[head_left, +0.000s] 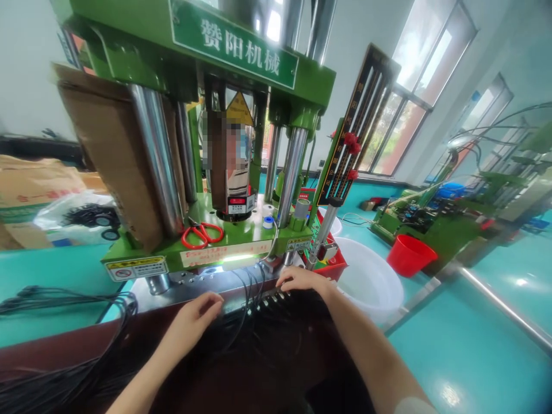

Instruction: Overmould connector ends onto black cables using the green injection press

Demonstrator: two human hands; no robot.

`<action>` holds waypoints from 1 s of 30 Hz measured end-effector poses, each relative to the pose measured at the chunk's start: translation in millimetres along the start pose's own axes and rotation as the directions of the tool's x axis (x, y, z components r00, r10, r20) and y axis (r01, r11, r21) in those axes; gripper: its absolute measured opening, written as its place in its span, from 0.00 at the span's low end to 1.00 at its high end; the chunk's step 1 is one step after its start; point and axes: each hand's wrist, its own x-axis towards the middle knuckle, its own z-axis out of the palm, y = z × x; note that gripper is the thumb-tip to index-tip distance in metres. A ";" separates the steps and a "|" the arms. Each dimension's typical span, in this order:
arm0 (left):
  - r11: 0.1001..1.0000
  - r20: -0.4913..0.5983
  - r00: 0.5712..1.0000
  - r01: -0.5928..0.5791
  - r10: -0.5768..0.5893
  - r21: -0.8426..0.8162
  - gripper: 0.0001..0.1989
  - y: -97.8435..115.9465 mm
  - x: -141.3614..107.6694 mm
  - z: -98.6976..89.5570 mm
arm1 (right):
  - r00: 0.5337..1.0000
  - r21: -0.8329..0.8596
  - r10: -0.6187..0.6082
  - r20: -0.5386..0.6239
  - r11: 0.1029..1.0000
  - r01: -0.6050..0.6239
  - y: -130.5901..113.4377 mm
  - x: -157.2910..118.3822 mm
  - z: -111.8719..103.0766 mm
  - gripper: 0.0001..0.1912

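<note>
Grip, left: I am keeping the left hand [194, 319] loosely curled near the front edge of the metal plate [196, 284], thumb and forefinger standing narrowly apart; I cannot tell whether anything is sitting between them.

Grip, right: I am holding the right hand [304, 280] palm down with bent fingers at the plate's right end, just beside a row of small metal ends [266, 303]; whether the fingers are pinching one, I cannot tell.

Black cables [248, 302]: lying between the two hands, several running up across the plate, the metal ends lining up along its front edge.

Table [30, 351], dark red: standing in front of the plate, carrying a further black cable bundle [116, 328] at left.

Green press [142, 247]: rising behind the hands on bright metal columns, a lit strip glowing under its front edge.

Scissors [202, 234], red handles: lying on the press ledge near the left front column.

Blue-and-white roll [268, 222]: sitting on the same ledge, toward the right.

Cardboard sheet [107, 155]: leaning upright against the left column.

Plastic bag [56, 210], clear: lying at far left, black cables showing in it.

White tub [366, 282]: standing to the right of the press.

Red bucket [411, 255]: standing beyond the tub, near another green machine [448, 215].
</note>
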 end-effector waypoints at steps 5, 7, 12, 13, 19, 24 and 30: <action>0.998 0.075 0.997 0.024 -0.028 0.056 0.14 -6.0 34.0 14.4 | 0.971 0.106 0.105 -0.214 0.991 -0.084 6.1 -4.0 14.3 0.15; 0.997 0.064 0.995 0.074 -0.076 0.034 0.15 -11.3 40.6 18.5 | 0.939 0.122 0.137 -0.316 0.987 -0.103 8.8 -2.3 22.1 0.18; 0.988 0.081 0.988 0.136 -0.130 -0.074 0.16 -17.8 39.9 18.5 | 0.903 0.147 0.152 -0.401 0.984 -0.100 11.1 0.5 30.3 0.18; 0.987 0.084 0.988 0.138 -0.131 -0.079 0.16 -17.6 38.9 17.9 | 0.901 0.151 0.153 -0.406 0.984 -0.100 10.5 0.5 30.4 0.18; 0.987 0.089 0.987 0.144 -0.137 -0.071 0.16 -15.3 36.2 16.0 | 0.896 0.155 0.159 -0.414 0.983 -0.103 5.9 -0.6 30.7 0.15; 0.986 0.082 0.988 0.140 -0.133 -0.088 0.15 -13.9 33.9 15.5 | 0.893 0.146 0.162 -0.421 0.983 -0.110 4.2 -0.7 31.7 0.13; 0.983 0.066 0.988 0.147 -0.140 -0.111 0.15 -12.0 33.3 15.0 | 0.892 0.117 0.158 -0.422 0.986 -0.119 3.2 -2.0 30.5 0.13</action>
